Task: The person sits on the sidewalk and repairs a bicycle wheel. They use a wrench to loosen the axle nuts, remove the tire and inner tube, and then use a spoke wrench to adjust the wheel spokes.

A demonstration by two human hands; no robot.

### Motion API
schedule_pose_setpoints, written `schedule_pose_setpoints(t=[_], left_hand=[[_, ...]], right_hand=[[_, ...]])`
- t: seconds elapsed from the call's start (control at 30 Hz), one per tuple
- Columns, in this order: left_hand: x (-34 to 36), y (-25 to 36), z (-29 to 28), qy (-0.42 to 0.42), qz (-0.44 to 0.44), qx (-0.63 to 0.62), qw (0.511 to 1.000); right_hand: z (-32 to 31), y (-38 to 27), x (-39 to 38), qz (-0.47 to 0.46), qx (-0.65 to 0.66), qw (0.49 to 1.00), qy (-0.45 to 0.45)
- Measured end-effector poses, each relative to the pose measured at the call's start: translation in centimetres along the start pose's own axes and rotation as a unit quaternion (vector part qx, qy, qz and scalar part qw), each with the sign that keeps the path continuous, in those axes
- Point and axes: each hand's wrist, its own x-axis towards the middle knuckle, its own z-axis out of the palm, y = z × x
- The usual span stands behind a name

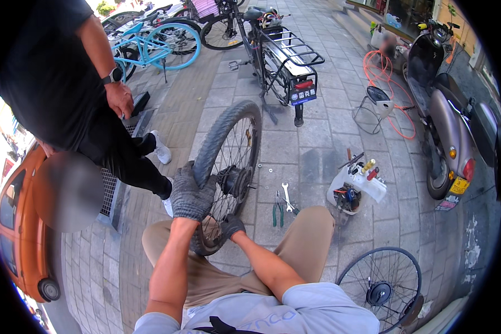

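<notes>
Seemingly, the wheel point(234, 182) is being steadied upright on paving point(278, 146) between the knees point(315, 224).
Left hand point(192, 193) clasps its tyre point(219, 131); whether the right hand point(232, 226), low down, grips is unclear; next move likely calls for balance.

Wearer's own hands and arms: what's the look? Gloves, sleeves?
Left hand: mottled grey knit glove, short cuff. Right hand: dark grey glove, ending near the wrist. Forearms bare, no watch visible. Shirt sleeves short, pale grey-blue.

1 orange car point(23, 222), 1 grey scooter point(446, 125)
</notes>
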Motion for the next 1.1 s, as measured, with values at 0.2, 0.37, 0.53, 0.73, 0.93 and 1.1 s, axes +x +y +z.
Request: schedule_pose_setpoints(t=[0.2, 0.37, 0.53, 0.73, 0.93, 1.1], left_hand=[[-0.5, 0.3, -0.6, -0.003, 0.007, -0.004, 1.000], [-0.6, 0.3, -0.2, -0.005, 0.002, -0.016, 1.000], [-0.4, 0.3, -0.2, -0.016, 0.005, -0.026, 1.000], [-0.4, 0.1, -0.2, -0.012, 0.007, -0.035, 0.999], [-0.6, 0.0, -0.2, -0.013, -0.011, -0.040, 0.999], [-0.2, 0.4, -0.7, -0.026, 0.009, -0.025, 0.999]], right_hand=[[0.4, 0.1, 0.3, 0.033, -0.011, 0.999, -0.037], [0.1, -0.4, -0.1, 0.046, -0.005, 0.999, -0.028], [0.2, -0.1, 0.0, 0.046, 0.008, 0.999, -0.019], [-0.5, -0.8, -0.3, 0.065, 0.004, 0.997, -0.038], [-0.3, -0.4, -0.4, 0.025, -0.020, 0.999, -0.019], [-0.5, -0.3, -0.1, 0.000, 0.004, 1.000, -0.010]])
